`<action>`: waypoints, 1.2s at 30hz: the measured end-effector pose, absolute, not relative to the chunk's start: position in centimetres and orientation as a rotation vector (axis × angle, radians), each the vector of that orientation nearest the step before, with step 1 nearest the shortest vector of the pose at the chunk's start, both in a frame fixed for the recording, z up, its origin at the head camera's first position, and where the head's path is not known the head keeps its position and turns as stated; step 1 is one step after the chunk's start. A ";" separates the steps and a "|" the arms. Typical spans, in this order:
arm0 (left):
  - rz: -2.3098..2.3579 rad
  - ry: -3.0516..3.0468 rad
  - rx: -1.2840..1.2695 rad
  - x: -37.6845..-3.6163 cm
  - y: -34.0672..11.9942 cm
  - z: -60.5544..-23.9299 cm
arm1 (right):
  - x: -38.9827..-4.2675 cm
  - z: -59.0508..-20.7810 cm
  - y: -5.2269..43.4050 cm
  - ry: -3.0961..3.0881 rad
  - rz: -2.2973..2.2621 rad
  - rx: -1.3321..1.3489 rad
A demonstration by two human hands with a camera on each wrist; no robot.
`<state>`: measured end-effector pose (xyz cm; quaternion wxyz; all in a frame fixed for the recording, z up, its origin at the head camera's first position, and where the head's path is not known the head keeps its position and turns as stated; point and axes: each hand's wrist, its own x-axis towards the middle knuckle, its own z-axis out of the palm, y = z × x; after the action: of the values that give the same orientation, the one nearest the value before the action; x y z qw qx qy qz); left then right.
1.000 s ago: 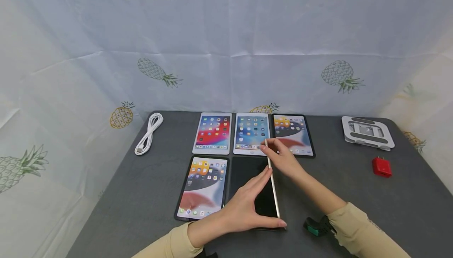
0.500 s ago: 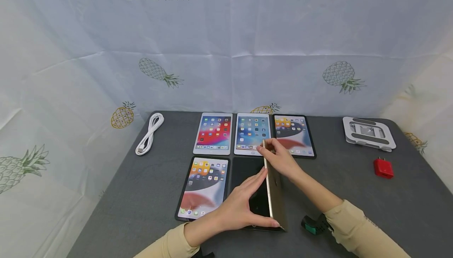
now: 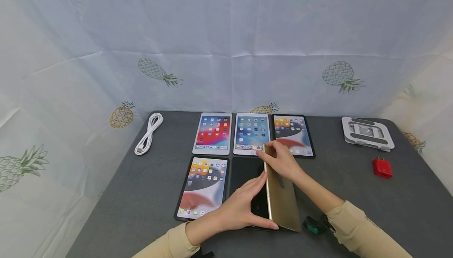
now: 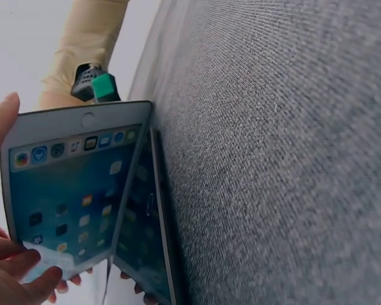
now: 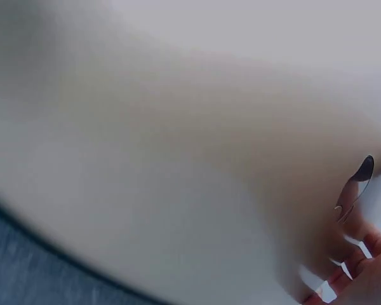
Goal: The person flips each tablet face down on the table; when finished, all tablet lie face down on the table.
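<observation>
A gold tablet (image 3: 281, 195) stands tilted on its long edge on the grey surface (image 3: 354, 195), with its gold back turned to the right. It is lifted like an open book over a dark tablet (image 3: 247, 175) that lies flat just to its left. In the left wrist view the gold tablet's screen (image 4: 63, 197) is lit and shows app icons.

The right hand (image 3: 281, 161) grips the far upper corner of the gold tablet, with the thumb on the screen side and the fingers on the back. The left hand (image 3: 244, 207) is open with straight fingers; the fingertips touch the screen side of the gold tablet and the thumb lies along its near bottom corner.

To the left of the dark tablet lies a lit tablet in a black frame (image 3: 203, 187). Behind the gold tablet three lit tablets lie in a row: a white one with red wallpaper (image 3: 213, 132), a white one with blue wallpaper (image 3: 251, 132) and a black one (image 3: 293, 134). Well to the right of the gold tablet are a red charger (image 3: 382, 168) and a silver stand (image 3: 367, 132). Well to its left, a coiled white cable (image 3: 148, 134) lies near the back edge.
</observation>
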<state>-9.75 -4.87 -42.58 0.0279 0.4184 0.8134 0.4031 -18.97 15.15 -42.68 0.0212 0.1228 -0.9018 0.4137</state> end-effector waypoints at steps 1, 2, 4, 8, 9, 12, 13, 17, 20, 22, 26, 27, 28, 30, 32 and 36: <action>1.222 2.517 1.288 -9.8 -4.7 -42.6 | -18.9 -42.7 15.4 -2.794 1.271 0.386; 1.200 2.525 1.284 -9.8 -4.6 -42.6 | -18.9 -42.8 15.6 -2.793 1.268 0.389; 1.162 2.535 1.280 -9.8 -4.3 -42.7 | -18.8 -43.0 16.1 -2.792 1.273 0.395; 1.082 2.553 1.273 -9.9 -3.7 -42.9 | -18.7 -43.5 17.1 -2.804 1.282 0.403; 1.060 2.560 1.273 -9.9 -3.6 -42.9 | -18.6 -43.6 17.4 -2.810 1.273 0.409; 0.980 2.587 1.289 -10.0 -3.1 -43.2 | -18.5 -44.0 18.2 -2.823 1.236 0.426; 0.952 2.600 1.297 -10.1 -3.0 -43.3 | -18.5 -44.1 18.5 -2.827 1.219 0.430; 0.826 2.658 1.331 -10.3 -2.2 -43.5 | -18.4 -44.3 19.4 -2.845 1.163 0.437; 0.727 2.700 1.341 -10.3 -1.6 -43.7 | -18.2 -44.4 20.0 -2.862 1.112 0.423; 0.659 2.728 1.353 -10.4 -1.2 -44.0 | -18.2 -44.5 20.3 -2.869 1.080 0.424; 0.523 2.793 1.409 -10.4 -0.4 -44.4 | -18.0 -44.6 21.0 -2.878 1.015 0.440; 0.482 2.808 1.420 -10.4 -0.2 -44.5 | -17.9 -44.6 21.1 -2.883 0.998 0.445; 0.444 2.821 1.423 -10.4 0.0 -44.5 | -17.8 -44.6 21.3 -2.888 0.979 0.447; 0.365 2.842 1.418 -10.3 0.3 -44.7 | -17.7 -44.7 21.6 -2.901 0.943 0.452; 0.298 2.846 1.393 -10.2 0.7 -44.8 | -17.6 -44.9 22.0 -2.914 0.908 0.456; 0.177 2.855 1.380 -10.1 1.2 -45.1 | -17.4 -45.2 22.7 -2.926 0.863 0.457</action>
<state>-10.05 1.16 -45.08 -0.0173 0.4345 0.8988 0.0559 -17.45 22.67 -45.22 0.0285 0.1480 -0.9482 0.2798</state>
